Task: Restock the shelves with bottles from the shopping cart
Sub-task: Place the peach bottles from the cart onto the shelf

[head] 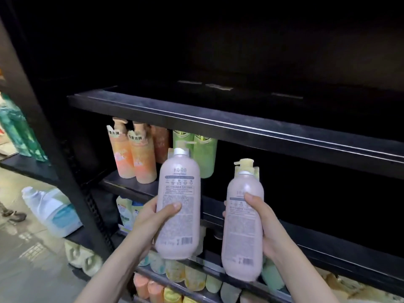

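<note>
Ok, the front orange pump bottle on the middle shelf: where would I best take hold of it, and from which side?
Grip the front orange pump bottle around its straight mid-body, coming from the open aisle side. The upper shelf sits close over its pump, and another orange bottle crowds its left, so top and left approaches look cramped.

Two bottles (178, 200) before shelf (240, 125)

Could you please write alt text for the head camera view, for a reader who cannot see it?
A person holds two pale pink pump bottles up to a dark shelf unit, the left hand gripping one bottle and the right hand the other bottle. Orange bottles and green bottles stand on the middle shelf behind.
</note>
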